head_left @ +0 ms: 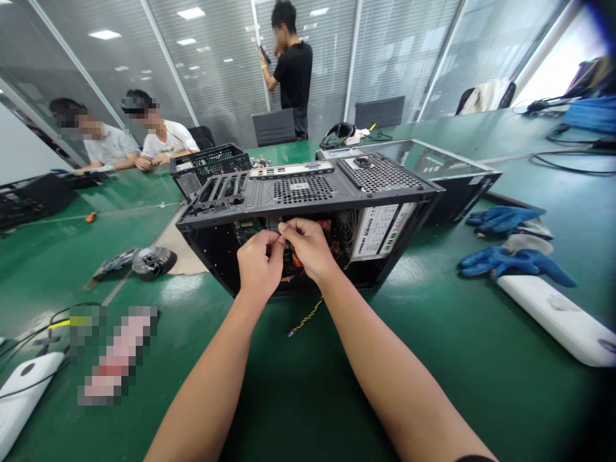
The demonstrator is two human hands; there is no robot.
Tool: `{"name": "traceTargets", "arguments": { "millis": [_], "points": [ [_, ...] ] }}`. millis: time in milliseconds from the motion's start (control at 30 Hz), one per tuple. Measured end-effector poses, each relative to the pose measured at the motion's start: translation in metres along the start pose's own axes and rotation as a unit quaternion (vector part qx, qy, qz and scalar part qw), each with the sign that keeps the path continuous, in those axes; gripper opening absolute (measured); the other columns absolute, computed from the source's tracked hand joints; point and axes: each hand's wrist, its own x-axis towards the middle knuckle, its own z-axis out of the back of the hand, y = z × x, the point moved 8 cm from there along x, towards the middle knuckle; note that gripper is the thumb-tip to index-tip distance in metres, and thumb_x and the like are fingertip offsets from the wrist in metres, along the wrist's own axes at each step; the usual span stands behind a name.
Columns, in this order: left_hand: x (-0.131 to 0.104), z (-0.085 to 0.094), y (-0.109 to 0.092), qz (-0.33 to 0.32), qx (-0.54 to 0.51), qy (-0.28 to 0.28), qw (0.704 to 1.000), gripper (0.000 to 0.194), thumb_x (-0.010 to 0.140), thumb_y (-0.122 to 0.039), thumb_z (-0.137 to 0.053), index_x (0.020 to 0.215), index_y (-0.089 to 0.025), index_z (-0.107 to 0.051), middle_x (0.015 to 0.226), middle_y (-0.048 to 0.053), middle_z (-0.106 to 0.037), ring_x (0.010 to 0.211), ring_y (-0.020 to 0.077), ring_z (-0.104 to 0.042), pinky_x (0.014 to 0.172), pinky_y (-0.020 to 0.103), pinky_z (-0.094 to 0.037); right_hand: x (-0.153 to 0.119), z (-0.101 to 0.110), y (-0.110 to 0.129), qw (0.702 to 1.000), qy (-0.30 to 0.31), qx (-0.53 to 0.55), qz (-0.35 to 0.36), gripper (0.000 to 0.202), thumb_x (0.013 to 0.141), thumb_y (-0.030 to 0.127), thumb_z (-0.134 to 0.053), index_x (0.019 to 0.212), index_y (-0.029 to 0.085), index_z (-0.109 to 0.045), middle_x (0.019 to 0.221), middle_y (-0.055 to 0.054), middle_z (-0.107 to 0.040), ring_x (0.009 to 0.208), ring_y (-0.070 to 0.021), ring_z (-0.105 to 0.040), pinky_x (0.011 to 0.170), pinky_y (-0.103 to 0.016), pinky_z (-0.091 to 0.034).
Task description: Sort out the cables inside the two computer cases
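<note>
A black computer case (250,199) lies on the green table, its open side facing me and its rear panel with ports upward. Inside at the right sits a power supply (382,230) with a white label. My left hand (260,260) and my right hand (310,247) meet at the case opening, fingertips pinched close together. Whatever lies between them is too small to make out. Behind the fingers show part of a circuit board (246,228) and some red and orange parts. A yellow-and-black cable (308,316) hangs from the case onto the table, its connector toward me.
Blue gloves (517,264) and a white device (558,314) lie at the right. Another case (462,176) and a smaller black chassis (212,163) stand behind. A cap-like grey item (153,262) lies left. Two people sit far left; one person (294,70) stands behind the table.
</note>
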Motion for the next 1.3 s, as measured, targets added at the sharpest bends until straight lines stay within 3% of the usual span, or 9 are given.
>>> {"name": "traceTargets", "arguments": {
  "millis": [267,367,567,800,933,1133,1300],
  "points": [
    [0.0,-0.013,0.02,0.111,-0.15,0.049,0.981,0.014,0.083,-0.027,-0.058,0.075,-0.017,-0.065,0.064,-0.002,-0.062,0.055,0.0108,-0.052,0.054,0.022,-0.038,0.001,-0.002,-0.005,0.999,0.006,0.042,-0.019,0.03,0.074,0.041,-0.068,0.06,0.019,-0.053,0.055,0.005,-0.041,0.053,-0.0092,-0.033,0.05,-0.025,-0.025],
    [0.0,-0.01,0.017,0.096,-0.121,0.037,0.987,0.014,0.083,-0.028,-0.058,0.075,-0.017,-0.064,0.064,-0.002,-0.063,0.055,0.0109,-0.052,0.055,0.023,-0.039,0.001,-0.002,-0.006,0.999,0.0,0.039,-0.02,0.03,0.074,0.041,-0.068,0.06,0.019,-0.053,0.056,0.005,-0.041,0.053,-0.0093,-0.034,0.051,-0.025,-0.028],
    [0.001,-0.001,0.001,-0.002,0.008,0.005,1.0,0.013,0.083,-0.023,-0.056,0.073,-0.018,-0.062,0.067,-0.001,-0.064,0.062,0.013,-0.057,0.065,0.025,-0.043,0.002,0.0,-0.002,1.0,-0.013,0.016,0.014,0.025,0.079,0.037,-0.065,0.065,0.018,-0.058,0.061,0.003,-0.049,0.057,-0.0101,-0.041,0.057,-0.026,-0.034],
    [0.001,-0.002,-0.001,-0.05,0.04,0.003,0.998,0.01,0.082,-0.018,-0.055,0.073,-0.019,-0.06,0.069,0.0,-0.064,0.067,0.015,-0.059,0.067,0.026,-0.043,0.003,0.0,-0.001,1.0,-0.006,-0.013,0.008,0.024,0.079,0.039,-0.064,0.067,0.019,-0.06,0.062,0.002,-0.056,0.059,-0.0116,-0.047,0.059,-0.026,-0.039],
    [0.002,-0.003,0.001,-0.031,0.019,0.006,0.999,0.01,0.082,-0.019,-0.056,0.073,-0.019,-0.061,0.069,-0.001,-0.064,0.066,0.0141,-0.058,0.067,0.026,-0.043,0.003,0.0,0.001,1.0,-0.003,-0.021,0.015,0.024,0.079,0.037,-0.062,0.065,0.019,-0.059,0.06,0.002,-0.054,0.058,-0.0114,-0.046,0.059,-0.026,-0.039],
    [0.003,-0.009,0.012,0.058,-0.079,0.039,0.994,0.015,0.083,-0.025,-0.056,0.073,-0.018,-0.063,0.065,-0.002,-0.063,0.058,0.0114,-0.053,0.059,0.023,-0.041,0.004,0.0,0.0,1.0,-0.006,-0.01,0.016,0.023,0.079,0.036,-0.062,0.065,0.018,-0.058,0.061,0.003,-0.05,0.058,-0.0109,-0.044,0.057,-0.026,-0.036],
    [0.002,-0.008,0.012,0.06,-0.084,0.025,0.994,0.012,0.082,-0.023,-0.058,0.073,-0.018,-0.062,0.066,-0.002,-0.064,0.058,0.0106,-0.054,0.06,0.023,-0.042,0.003,0.0,-0.001,1.0,-0.009,-0.014,0.015,0.024,0.079,0.037,-0.063,0.064,0.018,-0.058,0.061,0.003,-0.052,0.058,-0.0111,-0.045,0.058,-0.026,-0.038]
  ]
}}
